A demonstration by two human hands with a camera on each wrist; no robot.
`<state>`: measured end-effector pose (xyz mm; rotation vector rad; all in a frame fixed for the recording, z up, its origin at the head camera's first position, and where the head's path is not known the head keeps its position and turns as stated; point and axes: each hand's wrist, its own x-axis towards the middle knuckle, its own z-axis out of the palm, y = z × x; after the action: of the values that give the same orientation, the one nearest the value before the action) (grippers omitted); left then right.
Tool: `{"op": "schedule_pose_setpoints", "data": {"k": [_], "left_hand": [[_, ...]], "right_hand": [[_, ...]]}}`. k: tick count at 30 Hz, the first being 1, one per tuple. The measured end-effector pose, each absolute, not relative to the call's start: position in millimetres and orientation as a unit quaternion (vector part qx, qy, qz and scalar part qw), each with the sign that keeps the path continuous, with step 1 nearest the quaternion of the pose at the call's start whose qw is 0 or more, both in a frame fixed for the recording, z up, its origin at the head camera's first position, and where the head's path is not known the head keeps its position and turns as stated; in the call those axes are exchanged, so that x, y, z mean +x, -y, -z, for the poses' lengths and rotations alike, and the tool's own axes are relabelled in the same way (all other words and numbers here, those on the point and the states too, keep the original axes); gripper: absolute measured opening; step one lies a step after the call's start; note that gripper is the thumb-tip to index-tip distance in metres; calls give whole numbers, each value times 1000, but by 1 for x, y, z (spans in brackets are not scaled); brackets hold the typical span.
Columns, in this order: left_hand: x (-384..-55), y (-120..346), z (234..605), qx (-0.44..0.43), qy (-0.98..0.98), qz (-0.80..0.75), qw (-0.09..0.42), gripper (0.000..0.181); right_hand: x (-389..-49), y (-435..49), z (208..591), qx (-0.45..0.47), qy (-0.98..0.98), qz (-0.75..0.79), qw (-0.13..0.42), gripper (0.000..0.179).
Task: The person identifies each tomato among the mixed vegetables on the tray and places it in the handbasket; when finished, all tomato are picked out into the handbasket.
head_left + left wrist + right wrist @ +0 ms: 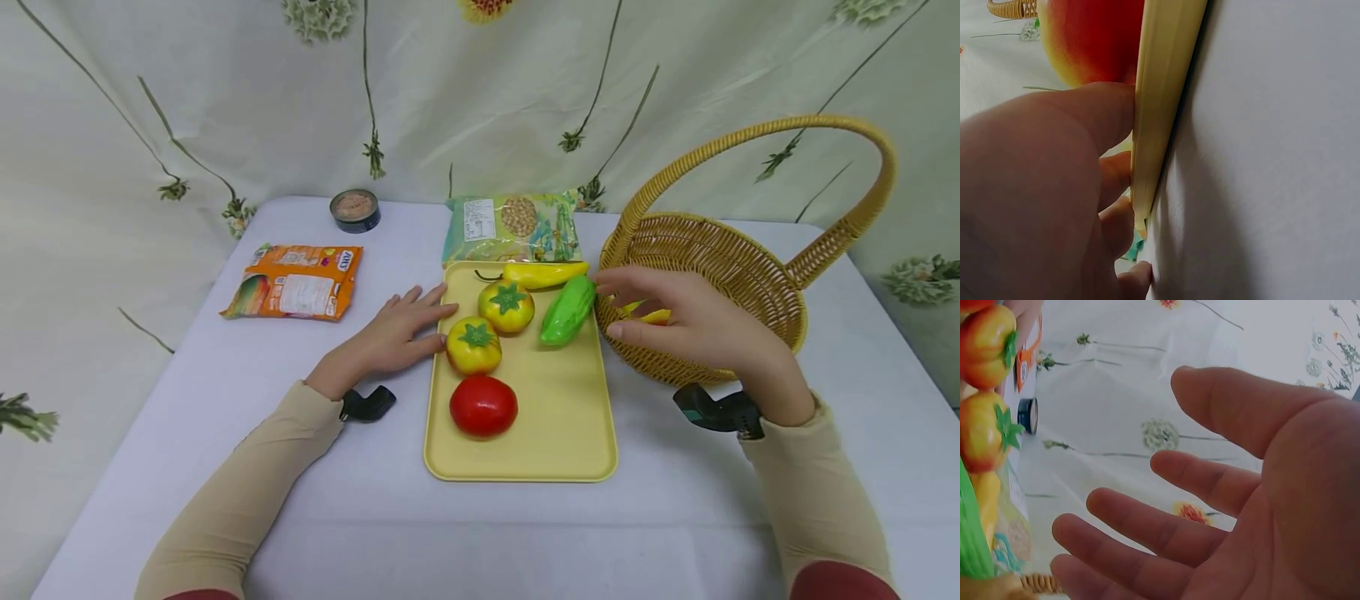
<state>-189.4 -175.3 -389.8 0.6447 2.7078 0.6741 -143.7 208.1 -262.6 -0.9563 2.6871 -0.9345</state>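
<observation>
White table (360,500) | 1 tray (558,408) | 2 yellow tomatoes (474,356) | 1 basket (750,271) | left grip (401,332) wide | right grip (690,317) wide

Free room is left on the tray (558,425) right of the red tomato (483,406), reachable over the near edge. The tray's left side is partly blocked by the left hand (397,332); the basket (742,267) is spanned by its handle (825,122) and partly covered by the right hand (690,321).
</observation>
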Motion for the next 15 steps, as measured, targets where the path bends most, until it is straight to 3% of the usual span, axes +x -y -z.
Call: {"op": "schedule_pose_setpoints", "data": {"k": [15], "left_hand": [[-189,176,388,230,-934,-233,141,58]], "right_hand": [[-146,-174,289,-368,-864,323,117,51]]}}
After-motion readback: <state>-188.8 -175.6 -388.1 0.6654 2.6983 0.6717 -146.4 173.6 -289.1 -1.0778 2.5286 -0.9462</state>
